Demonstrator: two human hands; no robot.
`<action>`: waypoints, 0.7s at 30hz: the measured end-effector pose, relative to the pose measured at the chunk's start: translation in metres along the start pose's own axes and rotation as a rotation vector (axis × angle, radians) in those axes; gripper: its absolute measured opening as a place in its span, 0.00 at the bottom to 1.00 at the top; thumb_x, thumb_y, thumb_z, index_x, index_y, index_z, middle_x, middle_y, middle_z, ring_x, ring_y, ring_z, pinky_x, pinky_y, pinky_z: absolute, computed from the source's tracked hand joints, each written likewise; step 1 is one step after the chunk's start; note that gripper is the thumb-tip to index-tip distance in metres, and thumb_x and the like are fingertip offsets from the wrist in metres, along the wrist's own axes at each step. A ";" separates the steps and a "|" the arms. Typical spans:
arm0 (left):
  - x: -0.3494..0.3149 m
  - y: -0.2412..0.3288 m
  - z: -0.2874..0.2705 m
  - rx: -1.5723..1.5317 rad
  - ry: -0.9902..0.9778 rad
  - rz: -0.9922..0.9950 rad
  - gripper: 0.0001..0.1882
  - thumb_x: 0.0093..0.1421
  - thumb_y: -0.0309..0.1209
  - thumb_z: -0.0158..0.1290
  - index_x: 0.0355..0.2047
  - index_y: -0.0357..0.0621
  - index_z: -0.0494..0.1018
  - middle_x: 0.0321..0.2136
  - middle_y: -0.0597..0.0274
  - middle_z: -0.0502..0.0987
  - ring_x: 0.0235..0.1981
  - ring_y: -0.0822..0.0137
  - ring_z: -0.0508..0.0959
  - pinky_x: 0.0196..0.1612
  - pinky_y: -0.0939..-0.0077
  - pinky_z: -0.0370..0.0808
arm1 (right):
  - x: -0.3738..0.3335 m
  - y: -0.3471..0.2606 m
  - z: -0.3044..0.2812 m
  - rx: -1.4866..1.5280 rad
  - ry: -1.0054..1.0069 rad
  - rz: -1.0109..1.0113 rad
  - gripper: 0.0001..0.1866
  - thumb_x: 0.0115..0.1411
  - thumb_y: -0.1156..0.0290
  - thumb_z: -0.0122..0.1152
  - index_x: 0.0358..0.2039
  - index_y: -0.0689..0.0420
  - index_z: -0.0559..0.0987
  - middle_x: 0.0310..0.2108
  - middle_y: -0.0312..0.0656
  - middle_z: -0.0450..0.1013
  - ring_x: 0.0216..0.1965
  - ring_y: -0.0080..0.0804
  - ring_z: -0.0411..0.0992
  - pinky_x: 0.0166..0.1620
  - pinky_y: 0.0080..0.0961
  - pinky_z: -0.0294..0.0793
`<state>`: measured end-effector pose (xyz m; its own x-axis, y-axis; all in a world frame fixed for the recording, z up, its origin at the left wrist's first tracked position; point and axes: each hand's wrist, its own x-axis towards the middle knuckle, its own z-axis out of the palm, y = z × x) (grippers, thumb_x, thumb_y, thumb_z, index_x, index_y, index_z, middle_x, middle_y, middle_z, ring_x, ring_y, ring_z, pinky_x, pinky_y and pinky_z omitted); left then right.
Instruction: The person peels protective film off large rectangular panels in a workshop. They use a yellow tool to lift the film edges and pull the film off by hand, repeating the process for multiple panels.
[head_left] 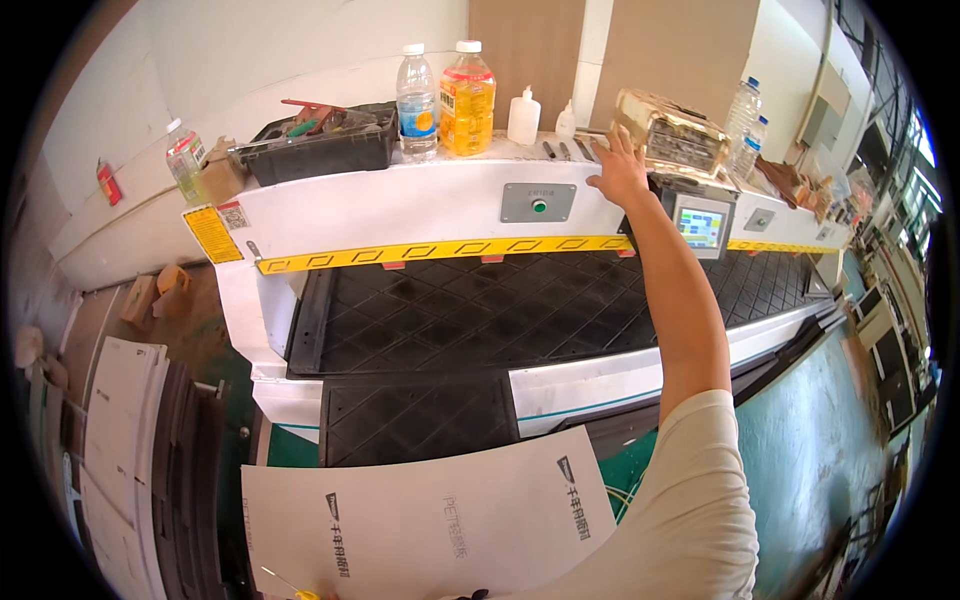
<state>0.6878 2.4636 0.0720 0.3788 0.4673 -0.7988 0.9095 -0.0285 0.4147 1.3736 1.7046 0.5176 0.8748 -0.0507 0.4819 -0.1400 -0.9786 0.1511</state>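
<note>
My right arm stretches forward over a long white machine [400, 210], and my right hand [622, 168] is at its top ledge with fingers apart. Beside the fingertips lies a worn, brownish box-shaped block [680, 135]. Just left of the hand are several slim dark pen-like tools [565, 150], a small white dropper bottle [566, 120] and a larger white squeeze bottle [524, 116]. Nothing shows in the hand's grasp. My left hand is out of view. A white printed board [400, 510] lies in front of me, with a small yellow item [306, 595] at its near edge.
A water bottle [416, 105], a bottle of yellow drink [467, 100] and a black tool tray [320, 142] stand on the ledge. A touchscreen panel [700, 228] and a green button [540, 206] face me. Stacked boards [125, 450] lean at left. Black grid-patterned bed [480, 310] lies below.
</note>
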 end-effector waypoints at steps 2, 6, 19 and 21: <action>0.002 -0.004 0.000 -0.068 -0.014 -0.067 0.36 0.64 0.59 0.58 0.58 0.41 0.73 0.49 0.55 0.82 0.44 0.61 0.83 0.32 0.68 0.76 | 0.012 0.000 0.010 -0.045 -0.026 0.010 0.37 0.55 0.57 0.74 0.65 0.42 0.73 0.71 0.43 0.59 0.75 0.42 0.48 0.73 0.56 0.51; 0.005 -0.007 -0.004 -0.108 -0.046 -0.134 0.39 0.62 0.54 0.61 0.65 0.47 0.64 0.51 0.52 0.81 0.47 0.57 0.83 0.39 0.63 0.77 | 0.022 0.019 0.027 0.000 0.099 -0.149 0.23 0.54 0.59 0.74 0.52 0.45 0.85 0.65 0.41 0.68 0.74 0.42 0.52 0.68 0.51 0.59; -0.047 0.076 -0.013 0.044 0.190 0.215 0.15 0.64 0.40 0.58 0.38 0.40 0.77 0.26 0.56 0.79 0.25 0.61 0.79 0.26 0.62 0.74 | -0.173 -0.003 0.010 1.942 -0.035 0.387 0.02 0.67 0.74 0.63 0.38 0.55 0.78 0.33 0.34 0.78 0.33 0.24 0.79 0.36 0.20 0.79; -0.063 0.149 0.026 0.100 0.308 0.264 0.12 0.61 0.34 0.60 0.36 0.37 0.75 0.23 0.60 0.75 0.20 0.67 0.77 0.19 0.70 0.72 | -0.209 0.003 0.037 1.900 -0.159 0.460 0.05 0.68 0.71 0.63 0.42 0.57 0.78 0.31 0.35 0.77 0.31 0.27 0.80 0.32 0.22 0.80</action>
<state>0.8039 2.4070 0.1723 0.5459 0.6747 -0.4968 0.8062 -0.2614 0.5308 1.2077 1.7045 0.3858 0.9656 -0.2299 0.1215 0.1704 0.2068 -0.9634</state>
